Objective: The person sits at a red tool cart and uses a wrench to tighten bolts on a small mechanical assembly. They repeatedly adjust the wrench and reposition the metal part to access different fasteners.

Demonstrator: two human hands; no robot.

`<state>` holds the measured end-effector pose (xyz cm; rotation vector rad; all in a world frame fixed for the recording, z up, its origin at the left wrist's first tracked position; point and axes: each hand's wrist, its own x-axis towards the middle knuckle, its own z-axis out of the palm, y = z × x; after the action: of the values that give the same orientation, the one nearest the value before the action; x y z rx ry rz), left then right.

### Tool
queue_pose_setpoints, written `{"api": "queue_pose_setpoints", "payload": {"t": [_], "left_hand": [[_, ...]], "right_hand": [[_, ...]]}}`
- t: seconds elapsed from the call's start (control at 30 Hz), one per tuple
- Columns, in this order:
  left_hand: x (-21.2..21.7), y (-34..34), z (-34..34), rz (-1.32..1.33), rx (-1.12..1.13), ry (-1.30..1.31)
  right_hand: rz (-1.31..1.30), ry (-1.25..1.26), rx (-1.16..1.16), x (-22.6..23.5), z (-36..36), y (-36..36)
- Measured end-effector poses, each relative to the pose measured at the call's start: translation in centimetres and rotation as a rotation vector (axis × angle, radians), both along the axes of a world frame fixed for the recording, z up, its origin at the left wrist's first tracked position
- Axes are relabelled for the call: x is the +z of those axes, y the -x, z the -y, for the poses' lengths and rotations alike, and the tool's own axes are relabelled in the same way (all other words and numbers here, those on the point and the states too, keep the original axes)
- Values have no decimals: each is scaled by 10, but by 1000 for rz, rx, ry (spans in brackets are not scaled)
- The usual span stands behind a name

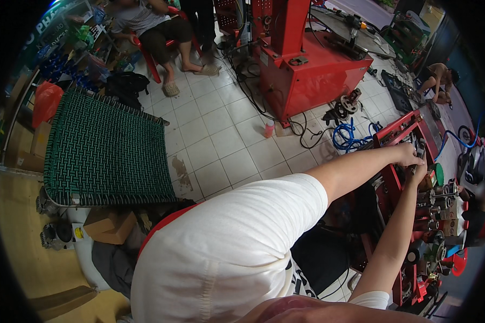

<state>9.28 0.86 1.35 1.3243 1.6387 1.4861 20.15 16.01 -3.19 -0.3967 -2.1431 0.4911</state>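
Both my arms reach to the right, over a red metal tool cart [396, 189] with an open tray. My left hand [406, 154] is closed at the tray's upper part, its fingers meeting my right hand. My right hand [419, 170] is also closed, right against the left one. A small dark metal piece [421, 146] shows beside the fingers. What either hand grips is too small and too covered to name. Metal sockets and cylindrical parts [427, 211] lie close to my right forearm.
A red machine [312, 75] stands ahead, with black cables and a blue hose [350, 135] on the tiled floor. A pink bottle [269, 128] stands nearby. To the left is a green woven lounger [105, 148]. One person sits on a red chair [148, 54]; another crouches [439, 81] far right.
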Motion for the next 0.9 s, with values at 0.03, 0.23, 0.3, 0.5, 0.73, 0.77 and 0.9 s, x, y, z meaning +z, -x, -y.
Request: {"api": "queue_pose_setpoints", "payload": {"t": [0.03,0.23,0.3,0.5,0.73,0.77,0.9], "left_hand": [[0,1,1,0,6,1],[1,-1,-1,-19,12,3],[0,-2,-2,-17,18,6],[-5,-1,-10,-39,60,-37],[-9,-2,-14,-34,49,-33],[-8,-2,-14,-41,48,-33],[-8,-2,-12,-48,55,-41]], "right_hand": [[1,-32,-3,1,3,1],[58,-40,-88,-2,-8,-1],[44,-47,-90,-4,-8,-1],[51,-106,-50,-2,-7,0],[61,-35,-23,3,1,-2],[49,11,-8,3,1,-1],[49,-36,-55,3,2,-1]]}}
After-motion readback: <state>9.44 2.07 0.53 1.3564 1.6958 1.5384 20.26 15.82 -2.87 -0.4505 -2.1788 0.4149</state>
